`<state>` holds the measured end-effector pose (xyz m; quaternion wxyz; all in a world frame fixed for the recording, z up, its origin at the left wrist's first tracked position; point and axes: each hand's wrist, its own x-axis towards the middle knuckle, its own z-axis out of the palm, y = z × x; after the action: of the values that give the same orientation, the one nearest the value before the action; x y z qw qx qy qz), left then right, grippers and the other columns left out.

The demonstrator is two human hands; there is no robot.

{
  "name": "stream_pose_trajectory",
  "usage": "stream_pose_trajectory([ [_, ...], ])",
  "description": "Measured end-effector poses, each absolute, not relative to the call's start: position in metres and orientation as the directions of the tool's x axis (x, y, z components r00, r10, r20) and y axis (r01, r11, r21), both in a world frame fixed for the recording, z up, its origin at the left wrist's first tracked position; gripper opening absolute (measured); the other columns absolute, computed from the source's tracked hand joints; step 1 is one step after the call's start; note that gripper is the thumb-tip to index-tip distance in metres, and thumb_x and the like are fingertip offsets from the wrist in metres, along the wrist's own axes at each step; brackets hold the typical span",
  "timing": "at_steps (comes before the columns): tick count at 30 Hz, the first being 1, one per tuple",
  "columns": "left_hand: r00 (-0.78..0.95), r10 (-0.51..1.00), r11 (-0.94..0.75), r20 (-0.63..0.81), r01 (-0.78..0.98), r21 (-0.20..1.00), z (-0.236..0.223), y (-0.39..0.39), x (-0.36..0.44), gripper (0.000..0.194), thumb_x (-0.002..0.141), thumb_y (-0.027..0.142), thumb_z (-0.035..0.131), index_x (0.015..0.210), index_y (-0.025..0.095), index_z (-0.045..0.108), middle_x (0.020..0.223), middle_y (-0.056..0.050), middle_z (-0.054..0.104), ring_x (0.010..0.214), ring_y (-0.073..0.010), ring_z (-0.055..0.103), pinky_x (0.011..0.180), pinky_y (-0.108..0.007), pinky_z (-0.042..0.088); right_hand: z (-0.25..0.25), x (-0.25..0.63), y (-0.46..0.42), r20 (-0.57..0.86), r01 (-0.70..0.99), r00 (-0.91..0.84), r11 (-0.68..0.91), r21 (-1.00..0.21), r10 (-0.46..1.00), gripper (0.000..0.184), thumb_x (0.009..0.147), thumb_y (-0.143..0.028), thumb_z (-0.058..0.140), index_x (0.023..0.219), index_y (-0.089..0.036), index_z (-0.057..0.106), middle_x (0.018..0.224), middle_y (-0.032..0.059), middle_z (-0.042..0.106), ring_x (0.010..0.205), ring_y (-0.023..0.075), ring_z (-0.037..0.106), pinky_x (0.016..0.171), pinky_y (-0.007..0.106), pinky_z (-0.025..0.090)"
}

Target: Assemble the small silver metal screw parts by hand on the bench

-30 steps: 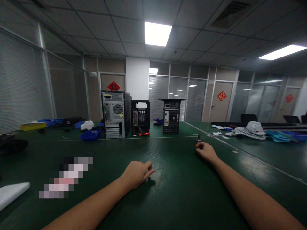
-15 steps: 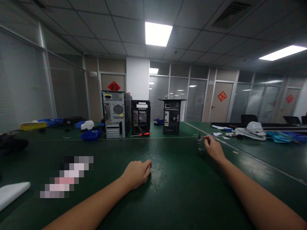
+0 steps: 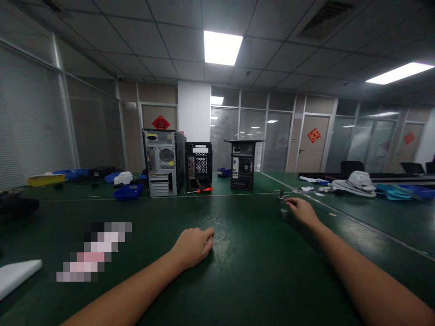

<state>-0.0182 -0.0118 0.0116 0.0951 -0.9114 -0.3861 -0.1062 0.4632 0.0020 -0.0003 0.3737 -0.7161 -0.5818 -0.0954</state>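
Observation:
My left hand (image 3: 193,246) rests on the green tabletop, fingers curled in; whatever it may hold is hidden. Farther out on the right, my right hand (image 3: 303,211) has its thumb and fingers drawn together in a pinch. Its fingertips are at the lower right side of a small upright metal piece (image 3: 281,195) with a narrow top; whether they touch it I cannot tell. Just nearer, below those fingertips, a short round metal piece (image 3: 284,213) sits on the table.
Three computer cases, a tall grey one (image 3: 161,163), an open black one (image 3: 199,165) and another black one (image 3: 242,165), stand at the back. A red-handled screwdriver (image 3: 204,190) lies before them. Blue tray (image 3: 128,192) and white object (image 3: 18,276) are left; a white cap (image 3: 360,183) is right.
My right hand has shifted slightly left and nearer, its fingertips now lower beside the upright metal piece. My left hand stays in place.

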Motion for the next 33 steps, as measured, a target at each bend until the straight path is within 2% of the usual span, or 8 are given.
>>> stream_pose_trajectory([
  [3, 0.684, 0.677, -0.694, 0.272, 0.716, -0.075, 0.0105, -0.0110, -0.0184, 0.028, 0.099, 0.035, 0.035, 0.101, 0.026, 0.061, 0.080, -0.004, 0.070, 0.072, -0.0233, 0.068, 0.064, -0.031, 0.044, -0.0033, 0.4623, 0.0033, 0.553, 0.907, 0.267, -0.012, -0.420, 0.790, 0.030, 0.090, -0.027, 0.053, 0.107, -0.017, 0.076, 0.115, 0.0125, 0.072, 0.105, 0.0273, 0.066, 0.092, 0.037, 0.048],
  [9, 0.680, 0.687, -0.697, 0.255, 0.717, -0.033, 0.0105, -0.0097, -0.0185, 0.028, 0.098, 0.036, 0.037, 0.100, 0.025, 0.062, 0.082, -0.005, 0.070, 0.072, -0.0224, 0.067, 0.066, -0.031, 0.045, -0.0072, 0.4619, 0.0053, 0.543, 0.874, 0.279, 0.024, -0.484, 0.792, 0.029, 0.087, -0.026, 0.058, 0.111, -0.019, 0.073, 0.112, 0.0108, 0.073, 0.101, 0.0257, 0.068, 0.091, 0.037, 0.051],
  [13, 0.682, 0.684, -0.697, 0.261, 0.716, -0.045, 0.0088, -0.0085, -0.0184, 0.028, 0.098, 0.036, 0.037, 0.101, 0.026, 0.063, 0.083, -0.005, 0.071, 0.074, -0.0233, 0.068, 0.067, -0.031, 0.046, -0.0085, 0.4621, 0.0056, 0.548, 0.872, 0.254, 0.056, -0.487, 0.797, 0.033, 0.085, -0.028, 0.060, 0.114, -0.019, 0.072, 0.111, 0.0110, 0.074, 0.102, 0.0271, 0.069, 0.092, 0.040, 0.051],
  [27, 0.680, 0.689, -0.695, 0.249, 0.718, -0.038, 0.0118, -0.0125, -0.0181, 0.029, 0.097, 0.036, 0.038, 0.102, 0.025, 0.064, 0.083, -0.006, 0.071, 0.075, -0.0237, 0.068, 0.068, -0.032, 0.046, -0.0074, 0.4636, 0.0070, 0.534, 0.837, 0.221, 0.122, -0.533, 0.816, 0.040, 0.084, -0.032, 0.061, 0.121, -0.020, 0.067, 0.103, 0.0106, 0.075, 0.094, 0.0251, 0.070, 0.087, 0.037, 0.054],
  [33, 0.678, 0.693, -0.694, 0.245, 0.719, -0.030, 0.0125, -0.0135, -0.0182, 0.030, 0.097, 0.036, 0.037, 0.101, 0.025, 0.064, 0.084, -0.006, 0.071, 0.075, -0.0242, 0.068, 0.067, -0.033, 0.047, -0.0053, 0.4592, 0.0049, 0.539, 0.830, 0.220, 0.134, -0.541, 0.813, 0.040, 0.084, -0.034, 0.060, 0.120, -0.020, 0.068, 0.104, 0.0110, 0.074, 0.096, 0.0257, 0.070, 0.090, 0.038, 0.053],
])
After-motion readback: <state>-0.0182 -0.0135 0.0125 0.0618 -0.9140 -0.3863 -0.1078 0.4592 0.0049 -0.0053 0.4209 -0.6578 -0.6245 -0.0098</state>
